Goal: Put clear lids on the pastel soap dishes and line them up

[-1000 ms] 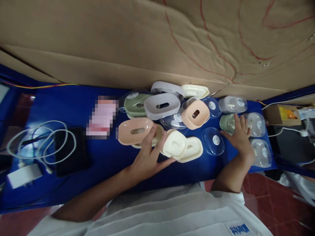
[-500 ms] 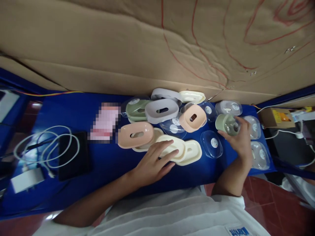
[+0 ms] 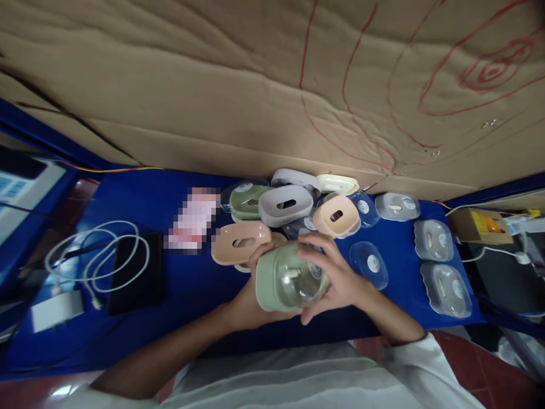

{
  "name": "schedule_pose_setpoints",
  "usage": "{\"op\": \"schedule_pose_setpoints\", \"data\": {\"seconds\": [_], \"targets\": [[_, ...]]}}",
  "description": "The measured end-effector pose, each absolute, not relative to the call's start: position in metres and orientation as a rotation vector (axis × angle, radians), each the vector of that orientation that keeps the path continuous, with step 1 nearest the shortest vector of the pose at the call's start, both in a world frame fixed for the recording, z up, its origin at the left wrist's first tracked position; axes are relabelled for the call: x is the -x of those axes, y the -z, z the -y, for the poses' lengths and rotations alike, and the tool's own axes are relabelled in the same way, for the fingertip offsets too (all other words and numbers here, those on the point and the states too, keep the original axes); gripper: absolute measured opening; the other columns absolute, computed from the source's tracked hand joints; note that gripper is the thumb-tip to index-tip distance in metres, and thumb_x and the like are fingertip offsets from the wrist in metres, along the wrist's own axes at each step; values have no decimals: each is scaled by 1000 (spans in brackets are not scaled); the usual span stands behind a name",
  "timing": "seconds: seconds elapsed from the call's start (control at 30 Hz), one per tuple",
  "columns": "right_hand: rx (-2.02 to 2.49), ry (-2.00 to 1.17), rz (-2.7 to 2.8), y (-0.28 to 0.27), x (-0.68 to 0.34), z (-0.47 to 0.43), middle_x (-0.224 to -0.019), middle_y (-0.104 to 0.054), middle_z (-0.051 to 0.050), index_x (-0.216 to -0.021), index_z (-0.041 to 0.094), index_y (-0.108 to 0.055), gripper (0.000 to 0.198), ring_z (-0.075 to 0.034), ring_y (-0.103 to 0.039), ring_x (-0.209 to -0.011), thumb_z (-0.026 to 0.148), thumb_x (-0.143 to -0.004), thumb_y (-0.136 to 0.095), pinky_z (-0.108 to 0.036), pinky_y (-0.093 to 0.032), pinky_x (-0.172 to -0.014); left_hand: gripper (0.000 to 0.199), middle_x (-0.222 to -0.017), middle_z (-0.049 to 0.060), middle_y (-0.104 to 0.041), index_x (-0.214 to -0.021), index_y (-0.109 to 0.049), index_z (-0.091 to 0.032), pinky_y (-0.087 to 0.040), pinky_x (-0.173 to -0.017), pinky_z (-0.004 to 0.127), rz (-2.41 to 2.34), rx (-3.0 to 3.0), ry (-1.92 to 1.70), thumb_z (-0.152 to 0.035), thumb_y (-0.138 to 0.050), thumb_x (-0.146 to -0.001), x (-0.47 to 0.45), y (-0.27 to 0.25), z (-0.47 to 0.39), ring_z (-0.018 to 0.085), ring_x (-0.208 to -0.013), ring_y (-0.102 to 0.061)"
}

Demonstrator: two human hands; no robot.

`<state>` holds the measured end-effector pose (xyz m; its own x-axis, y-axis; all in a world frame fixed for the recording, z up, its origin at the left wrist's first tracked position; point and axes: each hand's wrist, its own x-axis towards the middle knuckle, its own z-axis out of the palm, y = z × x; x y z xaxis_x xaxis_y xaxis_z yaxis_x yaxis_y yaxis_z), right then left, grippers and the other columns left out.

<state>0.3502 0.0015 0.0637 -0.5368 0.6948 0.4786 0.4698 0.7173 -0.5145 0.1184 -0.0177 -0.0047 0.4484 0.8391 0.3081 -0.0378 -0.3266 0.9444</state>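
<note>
One pale green box (image 3: 266, 287) takes the action just below the middle of the frame, held up over the blue tabletop (image 3: 128, 196), base to the left, clear cover (image 3: 313, 292) to the right! The left hand (image 3: 244, 307) has it cupped, thumb at the upper edge, the rest of the fingers mostly out of sight behind. On the other end, the right hand (image 3: 344, 281) curls around the cover, fingers across the top and thumb underneath, with a small pale piece (image 3: 292, 273) showing through the plastic. Left of centre, a peach tray (image 3: 223, 247) lies just beside the left hand; above it a grey tray (image 3: 269, 211) overlaps a green tray (image 3: 238, 201), and a peach box (image 3: 326, 213) sits to their right. Right of centre, a loose clear lid (image 3: 361, 258) lies flat near the right hand, and out towards the right side it's three clear-covered boxes (image 3: 432, 241), well apart from the hands. Lower left, a white adapter (image 3: 59, 311).
</note>
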Motion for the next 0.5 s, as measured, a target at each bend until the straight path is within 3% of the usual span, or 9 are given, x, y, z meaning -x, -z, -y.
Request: {"op": "schedule_pose_setpoints", "data": {"seconds": [0.17, 0.33, 0.4, 0.5], "targets": [[1185, -401, 2292, -93, -410, -55, -163, -53, -14, -166, 37, -44, 95, -39, -52, -151, 72, -87, -81, -60, -42, -126, 135, -166, 18, -48, -168, -1, -40, -42, -128, 72, -579, -1630, -917, -41, -100, -77, -111, -15, 13, 43, -154, -52], [1361, -409, 2425, -88, -437, -75, -175, -45, -6, -162, 44, -50, 60, -36, -35, -166, 44, -105, -69, -72, -19, -133, 135, -165, 21, -49, -169, -4, -33, -36, -130, 75, -638, -1514, -891, -39, -101, -75, -112, -13, 9, 43, -153, -52], [1383, -421, 2394, -87, -437, -74, -177, -42, -5, -162, 45, -49, 59, -35, -33, -167, 40, -106, -67, -70, -19, -134, 131, -167, 22, -47, -169, -13, -31, -34, -130, 76, -669, -1520, -902, -40, -102, -73, -112, -11, 7, 45, -154, -50], [1393, -516, 2349, -87, -438, -70, -176, -43, -5, -166, 44, -45, 63, -32, -36, -166, 41, -107, -66, -63, -30, -134, 123, -166, 22, -46, -168, -21, -30, -35, -130, 76, -685, -1534, -935, -40, -101, -75, -112, -12, 5, 45, -154, -50]]}}
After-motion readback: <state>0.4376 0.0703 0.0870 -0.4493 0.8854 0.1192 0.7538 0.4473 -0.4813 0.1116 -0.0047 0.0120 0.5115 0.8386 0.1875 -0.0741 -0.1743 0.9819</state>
